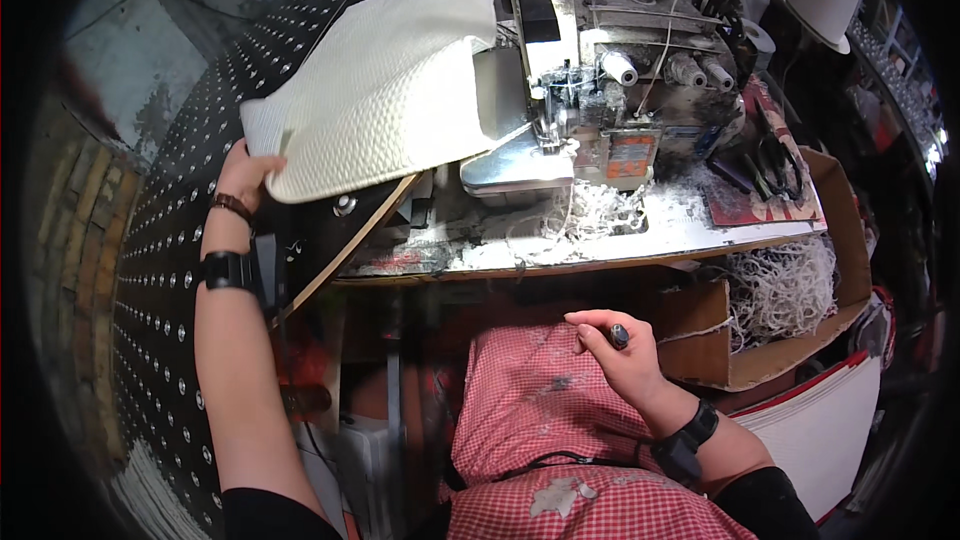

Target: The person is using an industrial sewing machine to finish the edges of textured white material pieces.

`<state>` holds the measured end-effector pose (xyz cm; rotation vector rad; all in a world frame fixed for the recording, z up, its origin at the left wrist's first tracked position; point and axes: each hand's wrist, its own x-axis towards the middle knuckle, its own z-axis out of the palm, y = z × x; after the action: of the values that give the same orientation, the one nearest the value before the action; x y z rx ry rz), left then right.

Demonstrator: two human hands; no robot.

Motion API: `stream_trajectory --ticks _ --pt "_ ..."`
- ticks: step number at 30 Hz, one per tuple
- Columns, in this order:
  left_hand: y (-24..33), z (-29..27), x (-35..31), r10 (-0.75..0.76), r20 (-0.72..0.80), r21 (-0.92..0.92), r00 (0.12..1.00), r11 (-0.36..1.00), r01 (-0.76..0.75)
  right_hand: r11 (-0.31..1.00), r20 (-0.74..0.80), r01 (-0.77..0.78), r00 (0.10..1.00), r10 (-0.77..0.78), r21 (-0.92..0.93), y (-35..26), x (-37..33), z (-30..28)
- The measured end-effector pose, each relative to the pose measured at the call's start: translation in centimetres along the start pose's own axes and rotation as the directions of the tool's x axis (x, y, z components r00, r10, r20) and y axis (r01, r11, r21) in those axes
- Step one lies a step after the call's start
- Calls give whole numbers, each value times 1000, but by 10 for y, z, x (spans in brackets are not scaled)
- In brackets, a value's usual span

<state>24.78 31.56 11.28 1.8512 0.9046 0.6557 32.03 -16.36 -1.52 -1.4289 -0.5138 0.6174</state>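
Observation:
My left hand (pixel 245 176) grips the near left corner of a white quilted fabric piece (pixel 380 110), thumb on top. The fabric lies bent over on itself, and its right end reaches the overlock sewing machine (pixel 540 25). Close to that end is the machine's shiny metal plate (pixel 515 168). Above my lap, my right hand (pixel 635 365) is closed around a small dark tool (pixel 619 337) with a rounded end; most of it is hidden in the palm. This hand is apart from the fabric.
White thread scraps (pixel 600 210) heap at the table's front edge. Dark-handled scissors (pixel 780 165) lie at the right. An open cardboard box (pixel 690 345) holds tangled white thread. Stacked white sheets (pixel 820 430) stand below it. A black studded surface (pixel 170 230) extends left. A checked red apron (pixel 540 380) covers my lap.

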Motion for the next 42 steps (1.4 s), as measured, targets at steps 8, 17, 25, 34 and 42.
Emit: stream_trajectory --ticks 8,17,25,34,42 --pt "87 148 -132 533 792 270 296 129 -954 968 32 -82 995 92 -236 -12 29 9" --pt "90 182 -106 673 713 142 195 133 -981 992 110 -74 992 62 107 -38 67 23" --pt "73 164 -82 439 722 -346 535 898 -270 773 289 -420 904 314 476 -69 131 52" --pt "71 167 -79 540 638 -344 549 838 -424 761 313 -390 915 256 518 -68 138 59" --pt "72 166 -81 511 632 -310 583 856 -414 744 310 -367 924 223 558 -65 135 58"
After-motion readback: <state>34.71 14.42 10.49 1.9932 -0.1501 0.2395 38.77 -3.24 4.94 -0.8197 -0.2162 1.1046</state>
